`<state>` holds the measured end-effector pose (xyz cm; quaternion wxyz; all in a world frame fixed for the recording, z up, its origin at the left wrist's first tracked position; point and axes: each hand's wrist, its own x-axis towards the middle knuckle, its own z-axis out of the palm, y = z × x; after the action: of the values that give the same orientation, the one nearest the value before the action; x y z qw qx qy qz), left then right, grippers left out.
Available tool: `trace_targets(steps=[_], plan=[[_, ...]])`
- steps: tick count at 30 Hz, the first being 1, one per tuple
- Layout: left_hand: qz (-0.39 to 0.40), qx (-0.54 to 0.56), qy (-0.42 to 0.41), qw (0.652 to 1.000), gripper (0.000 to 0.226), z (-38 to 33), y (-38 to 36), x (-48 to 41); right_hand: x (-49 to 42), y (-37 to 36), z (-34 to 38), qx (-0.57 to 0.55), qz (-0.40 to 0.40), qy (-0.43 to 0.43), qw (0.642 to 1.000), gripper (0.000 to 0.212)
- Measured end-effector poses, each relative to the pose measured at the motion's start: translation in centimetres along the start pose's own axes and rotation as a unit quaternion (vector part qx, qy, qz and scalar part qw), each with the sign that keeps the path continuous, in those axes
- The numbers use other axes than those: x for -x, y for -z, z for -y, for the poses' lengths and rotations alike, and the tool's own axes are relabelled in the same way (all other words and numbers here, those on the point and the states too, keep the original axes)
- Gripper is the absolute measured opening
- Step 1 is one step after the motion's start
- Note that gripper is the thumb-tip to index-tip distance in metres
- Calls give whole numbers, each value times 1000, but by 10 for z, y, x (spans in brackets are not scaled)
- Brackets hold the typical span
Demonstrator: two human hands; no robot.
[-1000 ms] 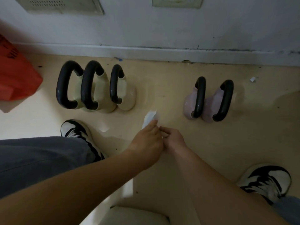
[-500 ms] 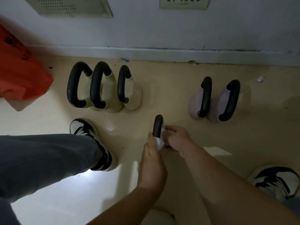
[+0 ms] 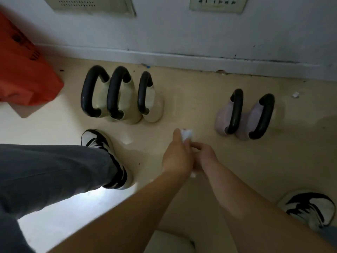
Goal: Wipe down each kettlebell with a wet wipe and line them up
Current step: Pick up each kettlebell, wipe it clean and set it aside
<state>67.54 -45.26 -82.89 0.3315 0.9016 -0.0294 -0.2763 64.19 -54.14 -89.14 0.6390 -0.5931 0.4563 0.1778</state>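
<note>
Three cream kettlebells [image 3: 127,106] with black handles stand side by side near the wall at left. Two pink kettlebells [image 3: 223,115] stand together at right. Between the two groups, my left hand [image 3: 177,156] grips a white wet wipe [image 3: 186,135], bunched over something that it hides. My right hand [image 3: 204,154] is pressed against the left hand, its fingers curled at the wipe's lower part. The black handle seen earlier between my hands is now covered.
A red bag [image 3: 23,70] lies at far left against the wall's baseboard [image 3: 182,59]. My shoes [image 3: 105,156] [image 3: 310,209] flank the hands. A pale rounded object [image 3: 169,241] sits at the bottom edge. A paper scrap [image 3: 295,94] lies at far right.
Half a second ago a black kettlebell handle showed between my hands; the left hand has slid the wipe up over it and the handle is now hidden.
</note>
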Motion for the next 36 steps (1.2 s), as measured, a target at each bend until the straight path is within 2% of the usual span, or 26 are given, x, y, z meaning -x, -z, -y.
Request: trace_targets(steps=[2, 3, 6, 8, 9, 10, 11, 12, 14, 15, 16, 17, 19, 21, 22, 24, 26, 27, 29, 31, 33, 36], plan=[[-20, 71, -68, 995, 41, 19, -1, 35, -3, -3, -1, -13, -2, -23, 1000, 34], [-8, 106, -71, 992, 44, 27, -1, 41, -8, -4, -4, -13, 5, -37, 999, 33], [3, 31, -22, 999, 50, 22, -5, 17, -16, -3, -6, -72, 30, -48, 996, 41], [7, -16, 1, 1000, 43, 7, -3, -12, -18, -2, 0, -185, 35, -102, 977, 28], [38, -63, 13, 997, 38, -8, 3, -30, -19, 2, 0, -186, 38, -104, 976, 21], [73, -107, 43, 991, 34, -24, 9, -45, -25, 3, -4, -167, 36, -92, 981, 26], [144, -207, 68, 965, 30, -38, 17, -60, -24, 5, -2, -115, 36, -75, 990, 37], [188, -276, 74, 940, 27, -46, 22, -74, -20, 4, 2, -136, 48, -77, 987, 38], [267, -345, 72, 897, 24, -58, 28, -89, -14, 6, 5, -217, 71, -113, 967, 14], [293, -402, 36, 867, 30, -61, 24, -94, -14, 7, 6, -209, 78, -139, 965, 21], [316, -449, 3, 836, 35, -64, 17, -97, -11, 9, 5, -192, 83, -127, 969, 25], [341, -494, -12, 800, 36, -63, 7, -103, -11, 10, 7, -170, 75, -131, 974, 23], [349, -544, 24, 762, 31, -62, -6, -108, -16, 8, -1, -104, 42, -84, 990, 21], [332, -516, 50, 788, 17, -49, -14, -113, -18, 6, -5, -8, 31, -29, 999, 25], [315, -501, 49, 805, 18, -46, -15, -110, -20, 5, -5, -7, 24, -29, 999, 21], [261, -517, 23, 815, 26, -46, -17, -95, -21, 3, -4, 1, 20, -35, 999, 18], [206, -554, -14, 807, 31, -51, -17, -73, -21, 4, -1, 32, 19, -18, 999, 17], [174, -544, -42, 820, 36, -46, -17, -65, -20, 5, -1, 38, 13, -10, 999, 19], [87, -446, -104, 884, 55, -31, -7, -42, -18, 4, -3, -19, 15, -31, 999, 23], [23, -294, -148, 944, 78, 0, 1, -13, -13, 0, -3, -88, 22, -51, 995, 28], [-7, -159, -157, 975, 81, 29, -3, 32, -13, -5, -5, -93, 8, -51, 994, 36], [-32, -109, -103, 988, 84, 69, -26, 85, -7, -9, -8, -21, -40, -8, 999, 38]])
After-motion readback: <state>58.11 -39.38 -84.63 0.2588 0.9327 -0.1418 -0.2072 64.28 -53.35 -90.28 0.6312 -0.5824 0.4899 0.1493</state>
